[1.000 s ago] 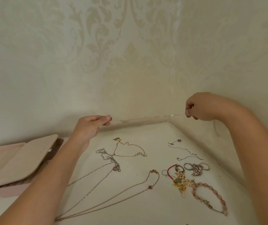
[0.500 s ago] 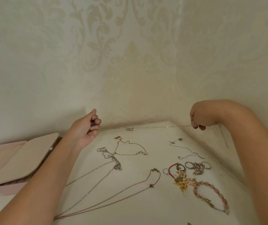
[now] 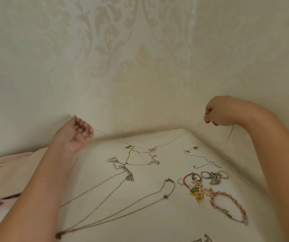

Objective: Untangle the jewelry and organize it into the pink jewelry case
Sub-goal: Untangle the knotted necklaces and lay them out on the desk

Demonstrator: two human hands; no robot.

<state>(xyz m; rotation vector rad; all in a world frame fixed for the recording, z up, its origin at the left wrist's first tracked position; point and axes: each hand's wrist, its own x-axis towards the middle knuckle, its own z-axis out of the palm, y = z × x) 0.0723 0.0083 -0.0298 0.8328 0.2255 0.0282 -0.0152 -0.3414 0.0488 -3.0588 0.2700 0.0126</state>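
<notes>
A thin silver necklace with a small bar pendant (image 3: 152,149) hangs stretched in the air between my hands, sagging in the middle above the white tabletop. My left hand (image 3: 78,132) holds one end with curled fingers, palm turned up. At the right wall, my right hand (image 3: 217,111) pinches the other end. The pink jewelry case (image 3: 4,175) lies open at the left edge, partly behind my left forearm. On the table lie a gold chain (image 3: 141,157), a silver chain (image 3: 121,167), a long rose-gold necklace (image 3: 122,213) and a fine dark chain (image 3: 202,158).
A tangled pile of rings, a red cord and gold charms (image 3: 198,185) sits at the right with a pink bead bracelet (image 3: 227,206) beside it. Wallpapered walls close the table's back and right sides, meeting in a corner (image 3: 184,127).
The thin necklace was taut and level; now it sags, its pendant lower. My left hand turned palm up and moved slightly left; my right hand dropped a little.
</notes>
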